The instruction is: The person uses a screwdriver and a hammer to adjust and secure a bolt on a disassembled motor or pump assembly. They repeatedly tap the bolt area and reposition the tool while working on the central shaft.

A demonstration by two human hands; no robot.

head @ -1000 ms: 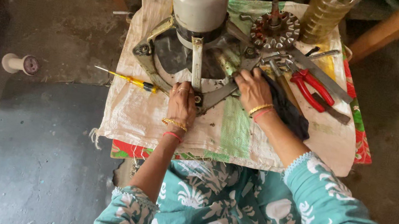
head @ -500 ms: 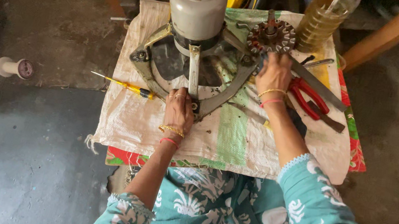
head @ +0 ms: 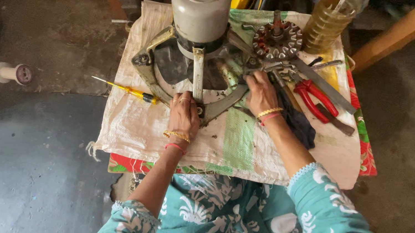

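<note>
I see the motor assembly [head: 196, 47], a grey cylindrical housing on a metal bracket frame, standing on the woven sack [head: 133, 121] that covers the small table. My left hand [head: 184, 117] rests on the frame's near edge, fingers curled over the metal. My right hand [head: 260, 90] grips the frame's right side, fingers closed. A yellow screwdriver [head: 127, 89] lies just left; red pliers [head: 314, 98] lie to the right

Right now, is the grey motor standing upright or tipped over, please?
Upright: the grey motor shows its round top to the camera, on its metal frame.
</note>
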